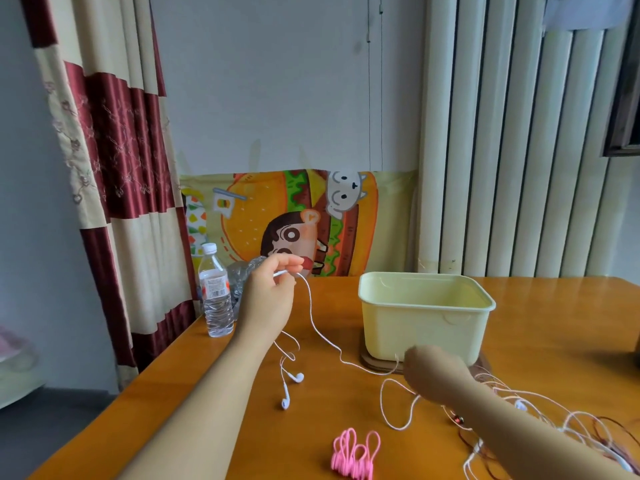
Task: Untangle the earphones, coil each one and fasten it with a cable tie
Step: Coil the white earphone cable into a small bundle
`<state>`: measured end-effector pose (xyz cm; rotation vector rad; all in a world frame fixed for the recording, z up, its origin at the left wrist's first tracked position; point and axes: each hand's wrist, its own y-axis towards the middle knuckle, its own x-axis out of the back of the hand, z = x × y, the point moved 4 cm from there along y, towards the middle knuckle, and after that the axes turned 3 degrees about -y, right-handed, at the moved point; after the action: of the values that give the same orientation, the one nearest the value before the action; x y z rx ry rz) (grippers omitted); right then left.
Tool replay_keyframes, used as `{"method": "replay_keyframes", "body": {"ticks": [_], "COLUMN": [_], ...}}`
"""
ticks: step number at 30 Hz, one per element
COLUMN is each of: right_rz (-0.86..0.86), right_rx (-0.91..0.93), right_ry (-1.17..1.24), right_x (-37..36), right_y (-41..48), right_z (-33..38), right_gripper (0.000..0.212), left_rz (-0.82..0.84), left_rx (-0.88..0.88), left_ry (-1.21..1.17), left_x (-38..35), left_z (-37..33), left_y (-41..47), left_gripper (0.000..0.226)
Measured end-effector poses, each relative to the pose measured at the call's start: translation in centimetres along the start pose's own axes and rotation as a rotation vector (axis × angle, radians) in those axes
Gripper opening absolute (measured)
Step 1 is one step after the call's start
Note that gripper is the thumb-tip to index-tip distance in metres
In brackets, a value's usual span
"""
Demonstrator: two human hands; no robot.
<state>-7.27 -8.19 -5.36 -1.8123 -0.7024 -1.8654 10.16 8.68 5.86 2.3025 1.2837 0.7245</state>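
At the table, my left hand lifts one end of a white earphone cable, pinched between thumb and fingertips, its two earbuds lying on the wood below. The thin cord is light, limp and quick to kink, so it is best held near the end and fed through the fingers. My right hand is blurred beside the tub, fingers hidden, grip impossible to tell. More tangled earphones run out of frame; pink cable ties lie nearby
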Motion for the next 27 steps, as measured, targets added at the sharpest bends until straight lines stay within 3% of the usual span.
{"method": "replay_keyframes", "body": {"ticks": [4, 6, 8, 10, 13, 17, 19, 24, 27], "right_rz": [-0.240, -0.453, -0.555, -0.498, -0.270, -0.077, -0.064, -0.099, -0.125], "right_rx": [-0.009, 0.048, 0.105, 0.157, 0.234, 0.265, 0.264, 0.221, 0.307], "right_ry": [0.640, 0.664, 0.689, 0.833, 1.076, 1.000, 0.971, 1.213, 1.236], "right_x": [6.7, 11.2, 14.4, 15.8, 16.1, 14.2, 12.9, 12.5, 14.4], "right_y": [0.7, 0.0, -0.6, -0.7, -1.1, -1.6, -1.4, -0.5, 0.0], "right_z": [-0.8, -1.0, -0.7, -0.1, 1.6, 4.3, 5.6, 7.7, 9.1], "right_gripper": [0.019, 0.019, 0.017, 0.019, 0.022, 0.019, 0.020, 0.018, 0.018], "left_rz": [0.009, 0.016, 0.032, 0.054, 0.080, 0.058, 0.014, -0.120, -0.145], "left_rx": [0.005, 0.006, 0.011, 0.012, 0.023, 0.014, 0.020, -0.013, -0.034], "left_ry": [-0.001, 0.008, 0.023, 0.039, 0.057, 0.082, 0.075, 0.021, 0.029], "left_x": [-0.2, -0.5, -1.0, -1.5, -1.8, -0.9, 0.3, 3.2, 4.2], "left_z": [0.5, 0.7, 0.8, 0.7, 0.8, 0.7, 0.6, 0.2, 0.2], "left_y": [0.1, 0.0, -0.1, -0.2, -0.4, -0.5, -0.6, -0.4, 0.0], "left_gripper": [0.032, 0.032, 0.032, 0.031, 0.030, 0.034, 0.038, 0.042, 0.043]}}
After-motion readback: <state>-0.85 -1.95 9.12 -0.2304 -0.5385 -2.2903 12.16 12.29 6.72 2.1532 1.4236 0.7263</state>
